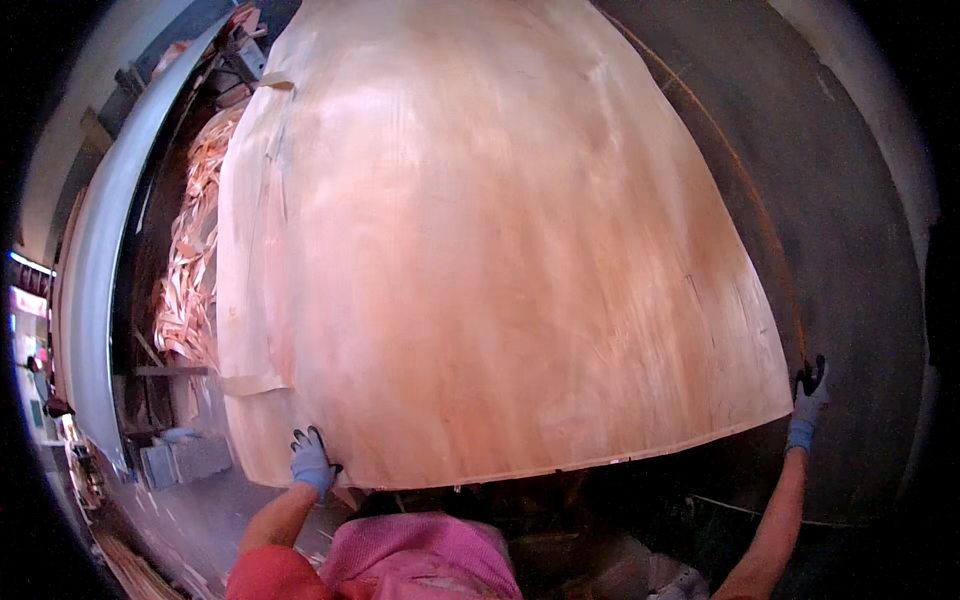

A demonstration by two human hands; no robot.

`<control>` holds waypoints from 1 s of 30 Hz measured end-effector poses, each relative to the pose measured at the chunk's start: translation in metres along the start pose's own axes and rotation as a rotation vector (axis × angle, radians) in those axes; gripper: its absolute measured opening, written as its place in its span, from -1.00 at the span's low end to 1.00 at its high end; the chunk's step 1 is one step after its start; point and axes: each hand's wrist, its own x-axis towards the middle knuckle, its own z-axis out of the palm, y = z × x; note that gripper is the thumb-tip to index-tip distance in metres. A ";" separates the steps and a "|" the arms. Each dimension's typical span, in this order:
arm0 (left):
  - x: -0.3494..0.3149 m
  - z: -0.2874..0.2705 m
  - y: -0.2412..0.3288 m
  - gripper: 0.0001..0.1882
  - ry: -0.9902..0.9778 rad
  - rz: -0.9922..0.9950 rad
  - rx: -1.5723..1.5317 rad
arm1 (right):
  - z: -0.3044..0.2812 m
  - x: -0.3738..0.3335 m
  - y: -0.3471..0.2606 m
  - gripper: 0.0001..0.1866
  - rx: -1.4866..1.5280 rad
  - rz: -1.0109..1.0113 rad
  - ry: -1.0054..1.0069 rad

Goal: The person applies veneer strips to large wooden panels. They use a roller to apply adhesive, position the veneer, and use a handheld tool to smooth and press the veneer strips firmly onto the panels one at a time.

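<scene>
A broad, thin sheet of pale wood veneer spreads out in front of me, with its near edge just ahead of my body. My left hand, in a light blue-grey glove with dark fingertips, lies on the sheet's near left corner, fingers spread. Far to the right, my right hand, gloved the same way, is beside the near right corner. Its fingers look apart, pointing away from me, and I see nothing held in them. Whether its palm touches the sheet's edge is unclear. Along the left side, the veneer is ragged, with a torn flap.
Left of the sheet lies a heap of veneer scraps, beyond which runs a long pale metal panel. Grey blocks stand near my left arm. A dark wall-like surface with a rusty line borders the right side.
</scene>
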 end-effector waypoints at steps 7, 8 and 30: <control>-0.008 0.013 -0.018 0.24 -0.016 -0.012 0.122 | 0.049 0.015 -0.140 -0.58 -0.189 0.026 -0.219; -0.003 0.019 -0.019 0.23 0.015 0.026 0.127 | 0.050 0.013 -0.142 -0.57 -0.156 -0.019 -0.187; -0.017 -0.009 -0.130 -0.49 0.241 0.595 -0.550 | 0.091 -0.255 -0.389 -0.52 0.661 0.494 -0.312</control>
